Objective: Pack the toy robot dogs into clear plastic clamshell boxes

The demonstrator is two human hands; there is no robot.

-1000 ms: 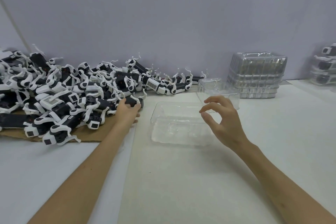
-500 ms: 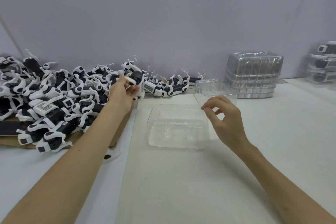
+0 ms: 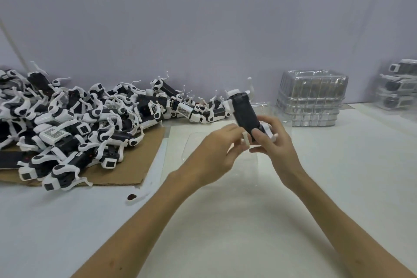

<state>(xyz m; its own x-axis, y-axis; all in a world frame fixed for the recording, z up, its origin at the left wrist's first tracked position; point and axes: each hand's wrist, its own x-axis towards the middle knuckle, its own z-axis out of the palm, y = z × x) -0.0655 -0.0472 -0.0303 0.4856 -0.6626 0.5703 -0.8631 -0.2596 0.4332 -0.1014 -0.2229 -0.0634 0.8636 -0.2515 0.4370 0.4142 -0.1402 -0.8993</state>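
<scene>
Probably light, stiff plastic — the right hand (image 3: 275,142) grips the toy robot dog (image 3: 244,115) by its black body, the safest hold; thin legs look fragile. Whether the blurred left hand (image 3: 216,153) holds anything — cannot tell.

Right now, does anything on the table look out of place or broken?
Yes: a loose white strip lies alone on the table by the cardboard, a small dark reddish blob at its end. Possibly a broken-off toy part; I cannot tell.
</scene>
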